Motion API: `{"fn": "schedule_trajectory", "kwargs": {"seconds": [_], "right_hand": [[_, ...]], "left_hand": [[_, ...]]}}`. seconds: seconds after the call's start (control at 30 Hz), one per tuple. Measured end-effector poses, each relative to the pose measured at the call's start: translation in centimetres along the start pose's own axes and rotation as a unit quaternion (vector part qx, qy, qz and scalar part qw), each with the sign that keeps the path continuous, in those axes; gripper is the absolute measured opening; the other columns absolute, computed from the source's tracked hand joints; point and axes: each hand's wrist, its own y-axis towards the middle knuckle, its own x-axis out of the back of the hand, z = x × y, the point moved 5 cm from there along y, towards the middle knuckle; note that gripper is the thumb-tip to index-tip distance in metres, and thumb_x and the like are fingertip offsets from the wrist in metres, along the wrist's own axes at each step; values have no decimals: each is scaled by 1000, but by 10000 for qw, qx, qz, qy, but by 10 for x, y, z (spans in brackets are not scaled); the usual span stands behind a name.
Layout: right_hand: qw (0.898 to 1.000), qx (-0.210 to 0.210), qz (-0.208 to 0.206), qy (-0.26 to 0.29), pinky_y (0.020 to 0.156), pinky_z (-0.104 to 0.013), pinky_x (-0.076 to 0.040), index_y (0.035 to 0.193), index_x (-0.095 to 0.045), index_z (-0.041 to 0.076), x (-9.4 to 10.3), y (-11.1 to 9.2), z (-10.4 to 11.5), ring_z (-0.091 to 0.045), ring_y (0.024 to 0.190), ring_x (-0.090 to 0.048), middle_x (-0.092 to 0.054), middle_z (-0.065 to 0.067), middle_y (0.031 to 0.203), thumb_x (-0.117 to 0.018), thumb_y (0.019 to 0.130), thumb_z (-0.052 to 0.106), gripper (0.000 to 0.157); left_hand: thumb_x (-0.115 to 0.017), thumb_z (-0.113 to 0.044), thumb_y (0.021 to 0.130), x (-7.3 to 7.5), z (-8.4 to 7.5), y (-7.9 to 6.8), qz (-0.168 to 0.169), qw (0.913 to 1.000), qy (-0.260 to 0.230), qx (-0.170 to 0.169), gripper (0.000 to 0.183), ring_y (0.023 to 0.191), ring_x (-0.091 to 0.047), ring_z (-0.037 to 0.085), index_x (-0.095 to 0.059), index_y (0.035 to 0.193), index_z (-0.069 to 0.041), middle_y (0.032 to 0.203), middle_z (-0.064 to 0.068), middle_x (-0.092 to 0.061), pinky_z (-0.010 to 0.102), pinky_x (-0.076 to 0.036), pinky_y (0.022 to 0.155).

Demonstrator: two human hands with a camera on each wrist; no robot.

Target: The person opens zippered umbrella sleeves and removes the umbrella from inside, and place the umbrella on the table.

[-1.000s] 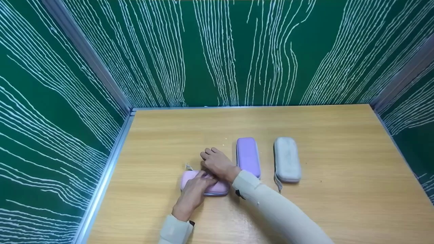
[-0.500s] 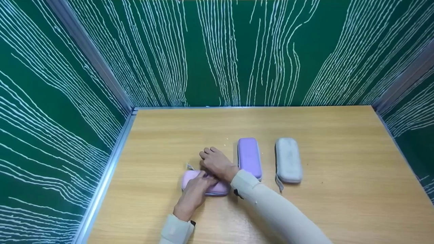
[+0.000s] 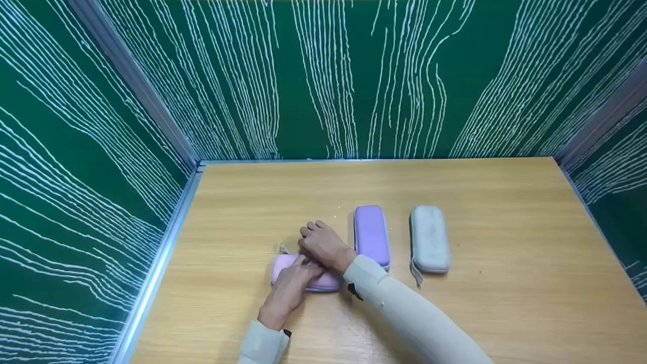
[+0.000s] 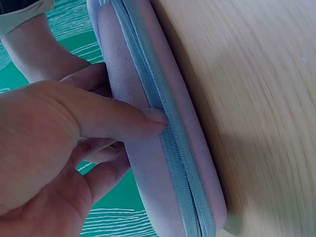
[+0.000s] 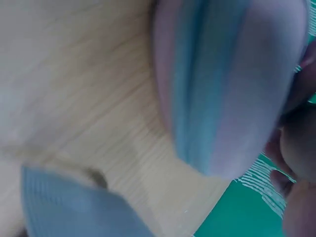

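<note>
Pink case (image 3: 330, 281) lies at eight o'clock from purple case (image 3: 372, 235), left hand (image 3: 291, 284) curled round it, thumb (image 4: 116, 118) on the zip (image 4: 175, 150), right hand (image 3: 325, 245) bent at one o'clock, hold hidden; light, steady bracing should best prevent slipping.

No words, labels, brands, numbers or signs can be read on the zippered cases (image 4: 173, 148) or elsewhere.

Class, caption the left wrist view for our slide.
Left hand, thumb on the blue zipper of a rounded pink fabric case.
</note>
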Motion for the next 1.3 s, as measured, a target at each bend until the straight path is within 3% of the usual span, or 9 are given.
{"fn": "schedule_trajectory", "kwargs": {"seconds": [0.13,0.3,0.53,0.73,0.97,1.13,1.3], "right_hand": [[9988,-236,-34,421,71,-33,-39,79,-68,21,10,-5,-3,-19,79,-50,-56,3,81,-68,80,30,10],[9966,-445,-372,588,70,-33,-39,80,-67,19,25,-16,-3,-18,78,-50,-56,2,83,-69,79,24,6],[9897,-954,-721,787,68,-33,-39,84,-68,16,32,-42,-2,-20,79,-51,-56,1,85,-65,79,17,5],[9765,-1368,-1249,1101,70,-34,-42,88,-67,13,33,-65,-2,-20,80,-52,-56,0,86,-69,75,16,13],[9586,-1871,-1556,1476,73,-34,-46,93,-66,9,34,-87,5,-21,80,-53,-57,-2,90,-66,81,13,13],[9420,-2461,-1588,1638,79,-36,-47,103,-64,7,33,-101,13,-23,88,-54,-56,-5,99,-67,76,10,27],[9264,-2975,-1415,1821,78,-37,-49,119,-57,2,29,-113,24,-24,91,-55,-54,-9,104,-70,73,10,48]], "left_hand": [[-62,15,62,0,0,0,-1,10000,-53,-36,55,114,-48,18,-68,102,-22,114,-11,-62,33,-52,76],[-59,15,68,0,2,-1,171,9998,-50,30,51,117,-48,21,-68,102,-22,119,-9,-60,36,-51,80],[-58,23,63,2,3,-5,490,9988,-17,45,73,120,-47,31,-61,124,-18,133,0,-52,44,-39,98],[-67,11,70,4,7,-7,587,9978,148,276,64,117,-50,34,-59,127,-18,132,7,-52,42,-45,92],[-82,-17,67,5,8,-9,567,9953,349,704,60,110,-54,29,-62,123,-19,129,6,-55,42,-51,78],[-82,-30,67,4,6,-10,494,9921,540,1015,63,105,-56,29,-60,125,-18,125,7,-56,43,-52,75],[-80,-36,67,2,5,-11,253,9899,657,1229,65,94,-59,30,-60,124,-15,119,11,-58,44,-53,66]]}}
